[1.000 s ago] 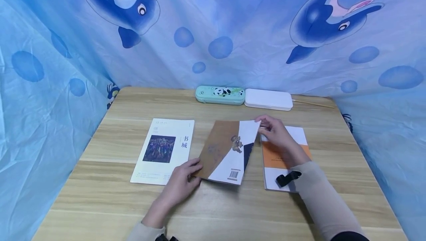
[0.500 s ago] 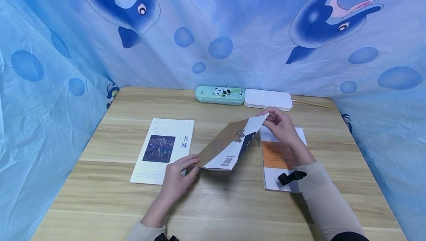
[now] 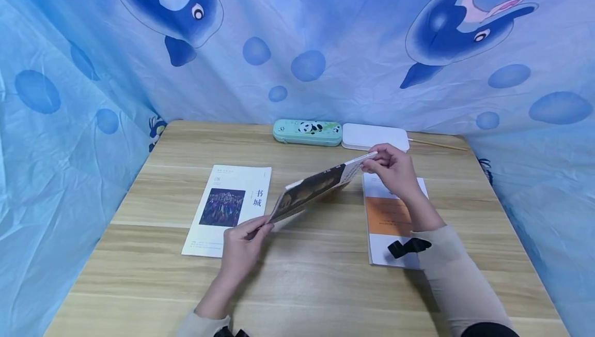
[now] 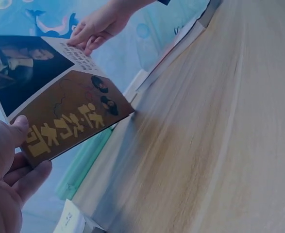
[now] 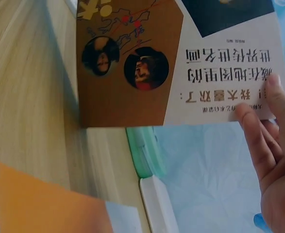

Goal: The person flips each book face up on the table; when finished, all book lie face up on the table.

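My left hand point(image 3: 241, 246) and right hand point(image 3: 395, 171) hold a thin book point(image 3: 316, 187) between them over the middle of the table. It is tilted steeply, higher at the right. The left hand pinches its near-left corner between thumb and fingers; the right pinches the far-right corner. In the right wrist view the cover point(image 5: 127, 92) shows brown and white areas, two round portraits and printed characters. To the left lies a white magazine point(image 3: 223, 208) with a dark purple picture. A white book with an orange band point(image 3: 388, 216) lies under the right forearm, partly hidden by it.
Along the back edge of the wooden table point(image 3: 325, 295) sit a mint-green panda pencil case point(image 3: 307, 133) and a white case point(image 3: 375, 136). A thin wooden stick point(image 3: 439, 144) lies to their right. A blue dolphin-print curtain point(image 3: 302, 27) surrounds the back and sides.
The book has been tipped from its brown-and-white back with the barcode over to its other cover. The right hand rose and moved slightly right; the left hand shifted slightly left.
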A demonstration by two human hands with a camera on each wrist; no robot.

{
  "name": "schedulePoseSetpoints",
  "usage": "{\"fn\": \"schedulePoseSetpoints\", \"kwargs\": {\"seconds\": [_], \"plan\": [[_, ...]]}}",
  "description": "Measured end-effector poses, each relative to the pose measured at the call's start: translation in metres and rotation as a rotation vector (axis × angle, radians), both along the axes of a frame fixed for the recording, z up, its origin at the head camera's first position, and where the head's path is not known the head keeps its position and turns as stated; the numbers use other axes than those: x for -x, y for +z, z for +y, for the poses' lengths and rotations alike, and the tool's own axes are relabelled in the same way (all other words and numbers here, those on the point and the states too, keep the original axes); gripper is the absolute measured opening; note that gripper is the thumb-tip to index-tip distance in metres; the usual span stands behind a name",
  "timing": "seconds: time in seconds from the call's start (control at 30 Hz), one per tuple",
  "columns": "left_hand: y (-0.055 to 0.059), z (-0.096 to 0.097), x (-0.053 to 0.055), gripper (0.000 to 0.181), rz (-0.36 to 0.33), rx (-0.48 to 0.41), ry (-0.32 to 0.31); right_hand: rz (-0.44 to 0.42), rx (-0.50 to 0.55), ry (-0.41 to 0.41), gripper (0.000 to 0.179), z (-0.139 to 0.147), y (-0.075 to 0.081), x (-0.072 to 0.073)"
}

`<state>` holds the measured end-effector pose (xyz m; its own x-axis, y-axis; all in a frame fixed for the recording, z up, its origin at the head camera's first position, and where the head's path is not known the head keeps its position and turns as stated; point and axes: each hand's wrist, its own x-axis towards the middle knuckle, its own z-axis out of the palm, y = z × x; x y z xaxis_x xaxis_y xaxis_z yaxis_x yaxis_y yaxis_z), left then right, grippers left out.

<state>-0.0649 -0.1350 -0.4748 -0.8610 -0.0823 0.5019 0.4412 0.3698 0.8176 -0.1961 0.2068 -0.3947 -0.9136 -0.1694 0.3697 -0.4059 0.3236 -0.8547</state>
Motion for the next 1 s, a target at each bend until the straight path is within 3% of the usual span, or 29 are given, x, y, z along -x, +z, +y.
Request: {"fn": "schedulePoseSetpoints", "kwargs": {"seconds": [0.2, 0.5, 0.63, 0.8, 0.9, 1.0], "plan": [[0.003, 0.002, -0.002, 0.020, -0.100, -0.044, 0.036, 0.043, -0.045, -0.081, 0.022, -0.004, -0.008, 0.008], [0.002, -0.002, -0.004, 0.014, -0.134, 0.022, 0.050, 0.081, -0.074, -0.186, 0.025, -0.018, -0.015, 0.018], [0.002, -0.002, -0.006, 0.017, -0.192, 0.023, 0.047, -0.014, -0.107, -0.215, 0.030, -0.025, -0.021, 0.021], [-0.001, -0.003, -0.006, 0.032, -0.365, -0.012, 0.029, -0.195, -0.184, -0.214, 0.041, -0.033, -0.035, 0.025], [-0.002, -0.003, -0.004, 0.051, -0.476, -0.058, 0.028, -0.273, -0.214, -0.161, 0.046, -0.040, -0.044, 0.029], [-0.005, -0.004, -0.002, 0.069, -0.565, -0.091, 0.029, -0.353, -0.261, -0.057, 0.054, -0.046, -0.056, 0.032]]}}
